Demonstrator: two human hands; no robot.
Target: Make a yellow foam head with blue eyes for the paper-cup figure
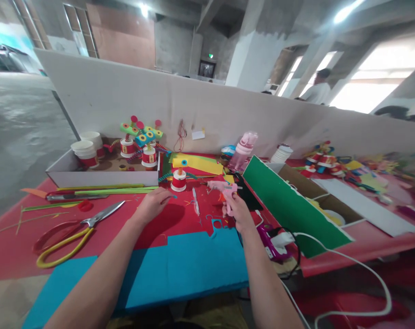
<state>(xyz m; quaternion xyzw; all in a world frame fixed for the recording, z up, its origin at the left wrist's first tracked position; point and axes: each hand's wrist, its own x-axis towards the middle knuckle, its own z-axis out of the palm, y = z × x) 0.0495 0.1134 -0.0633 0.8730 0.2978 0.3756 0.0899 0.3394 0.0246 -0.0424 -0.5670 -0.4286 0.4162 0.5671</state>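
Observation:
My right hand is wrapped round the handle of a pink glue gun, whose nozzle points left. My left hand is in a pinch, with a small blue piece at its fingertips. Behind and between the hands stands a paper-cup figure with a yellow roll on top, a blue eye and coiled arms. A white pen-like tool lies on the red table between the hands. Cut blue scraps lie near my right wrist.
Large scissors lie at the left. A white box holds cups and finished figures. Blue sheets cover the front edge. At the right are a green panel, a purple power strip and white cables. A person is beyond the partition.

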